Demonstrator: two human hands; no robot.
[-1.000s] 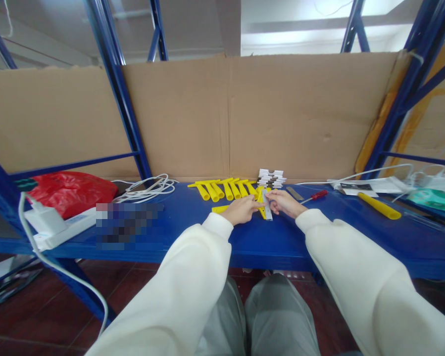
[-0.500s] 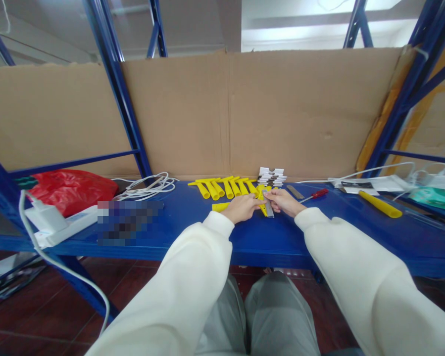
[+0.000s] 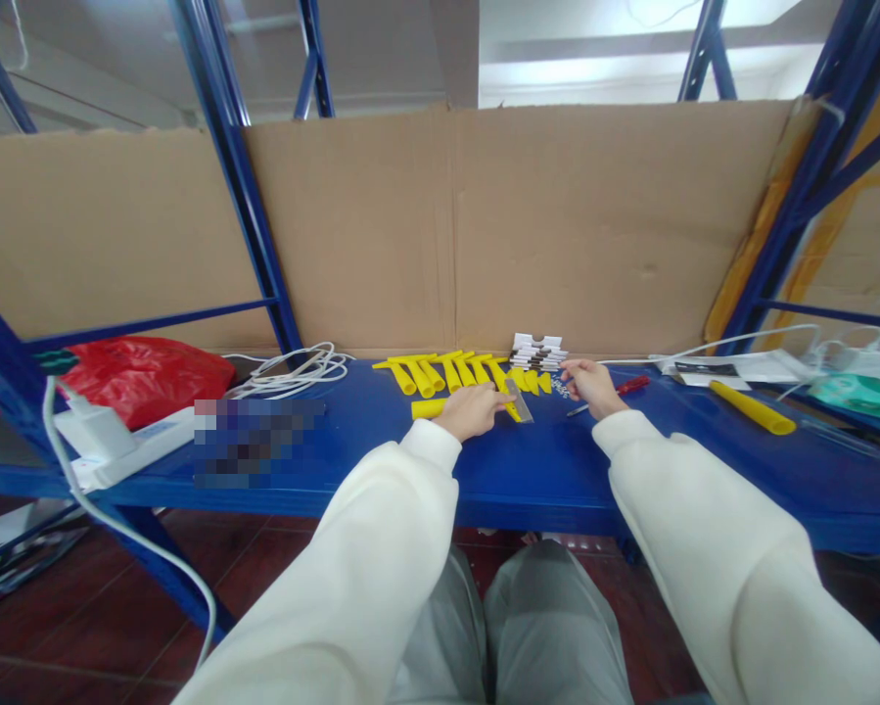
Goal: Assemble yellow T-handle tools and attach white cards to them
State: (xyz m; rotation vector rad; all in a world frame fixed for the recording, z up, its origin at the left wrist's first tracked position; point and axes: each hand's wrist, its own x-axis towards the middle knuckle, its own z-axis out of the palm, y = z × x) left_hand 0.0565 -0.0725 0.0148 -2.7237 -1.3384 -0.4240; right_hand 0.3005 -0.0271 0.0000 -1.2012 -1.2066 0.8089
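The left hand (image 3: 475, 412) pinches the yellow handle (image 3: 428, 408), the metal blade (image 3: 521, 406) lying against its fingertips, while beside the small screws (image 3: 559, 389) the right hand's (image 3: 592, 386) grip is too unclear to tell.

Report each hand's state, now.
Left hand: closed, holding a yellow handle.
Right hand: near the small silvery parts; whether it holds anything cannot be told.
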